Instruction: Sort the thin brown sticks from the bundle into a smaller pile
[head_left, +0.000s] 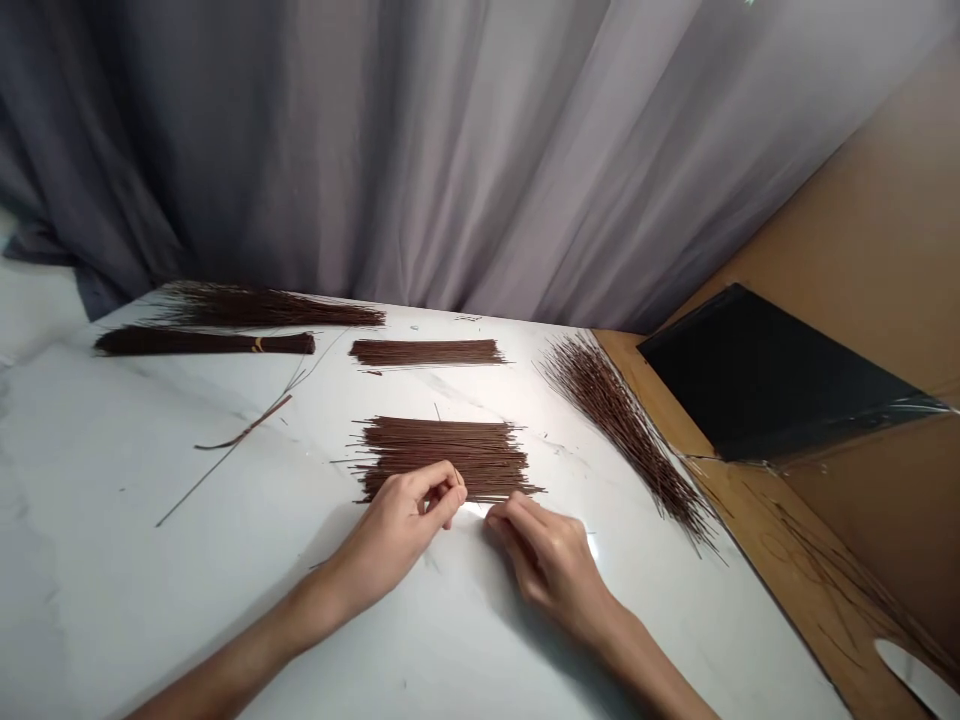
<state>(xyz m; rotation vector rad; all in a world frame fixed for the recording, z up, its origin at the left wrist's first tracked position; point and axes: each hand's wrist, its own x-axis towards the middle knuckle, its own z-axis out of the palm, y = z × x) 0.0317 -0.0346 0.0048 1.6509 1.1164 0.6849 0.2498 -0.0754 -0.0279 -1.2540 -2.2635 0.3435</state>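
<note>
A wide mat-like row of thin brown sticks (pixel 442 445) lies side by side on the white table, directly in front of my hands. At its near edge, my left hand (pixel 405 520) is closed in a pinch, with what looks like a thin brown stick between thumb and forefinger. Just to the right, my right hand (pixel 547 555) is also pinched, thumb and fingertips together near the row's lower right corner. Whatever lies in the right fingertips is too small to make out. A dark stick tip shows beside my left wrist.
A smaller stick row (pixel 427 352) lies farther back. A banded bundle (pixel 210 342) and a loose bundle (pixel 277 305) are at the back left; another loose bundle (pixel 630 435) lies right. Stray strips (pixel 244 435) lie left. A black panel (pixel 780 380) is beyond the right edge, a grey curtain (pixel 420 150) behind.
</note>
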